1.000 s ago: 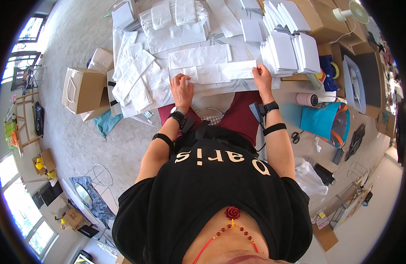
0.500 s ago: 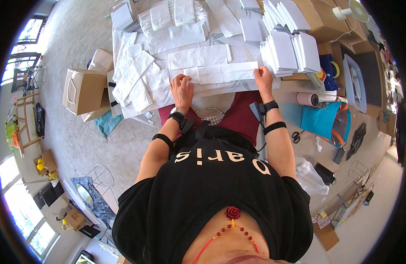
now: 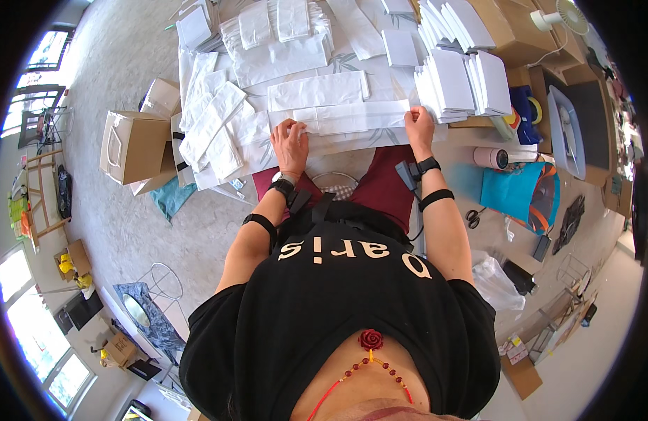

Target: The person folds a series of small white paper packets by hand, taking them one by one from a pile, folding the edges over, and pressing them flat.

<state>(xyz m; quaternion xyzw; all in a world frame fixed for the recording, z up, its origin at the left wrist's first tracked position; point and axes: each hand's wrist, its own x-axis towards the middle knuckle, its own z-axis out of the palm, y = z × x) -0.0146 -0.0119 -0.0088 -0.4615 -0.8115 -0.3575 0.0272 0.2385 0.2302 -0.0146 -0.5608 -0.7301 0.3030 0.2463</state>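
Observation:
A long white plastic bag [image 3: 359, 118], folded into a narrow strip, lies across the near edge of the table in front of me. My right hand [image 3: 419, 132] pinches its right end between thumb and fingers. At its left end, my left hand [image 3: 290, 147] has its fingers bent and pressed together on the plastic; the exact grip is partly hidden. Just beyond the strip lies another folded white bag [image 3: 315, 91]. Loose folded white bags [image 3: 215, 133] overlap at the table's left side, close to my left hand.
Stacks of white folded sheets or packets [image 3: 450, 81] stand at the right of the table. More white bags [image 3: 282, 59] are piled at the far side. Cardboard boxes [image 3: 138, 144] stand left of the table. A pink bottle [image 3: 491, 158] and blue bag [image 3: 517, 193] are at the right.
My right hand has shifted very slightly left with the bag's right end, which sits a little differently. The left hand stays in place.

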